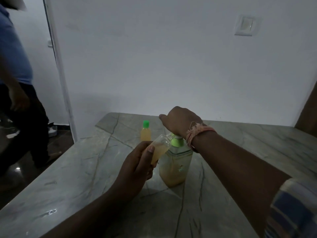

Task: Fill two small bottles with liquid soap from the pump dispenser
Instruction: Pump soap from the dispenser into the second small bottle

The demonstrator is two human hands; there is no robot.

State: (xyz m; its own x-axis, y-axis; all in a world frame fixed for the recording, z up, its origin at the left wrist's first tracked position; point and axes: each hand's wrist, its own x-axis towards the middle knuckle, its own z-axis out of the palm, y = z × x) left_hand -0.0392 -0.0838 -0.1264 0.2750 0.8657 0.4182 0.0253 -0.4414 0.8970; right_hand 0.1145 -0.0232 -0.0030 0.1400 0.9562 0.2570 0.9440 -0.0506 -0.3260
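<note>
**Soap Transfer: Second Bottle in Progress**

Soap bottles are at different stages. Far left, a second person (pixel 13 69) stands beside the table, uninvolved. On the marble table (pixel 68 177), the capped bottle (pixel 145 133) stands upright behind the work area, green cap on, body showing amber liquid; by appearance it is finished. Nearer the camera, the left hand (pixel 135 167) grips the open bottle (pixel 158 150), fingers and thumb curled round its body, tilting its mouth toward the spout of the pump dispenser (pixel 175 160). Amber soap fills roughly the lower half of this bottle. The dispenser stands on the table, partly full. The right hand (pixel 180 121) rests on the pump head with its wrist bent down; the fingers are hidden, so their closure cannot be determined.

Remaining, as judged: further pump strokes to top up the open bottle, then capping. No loose cap is visible.
</note>
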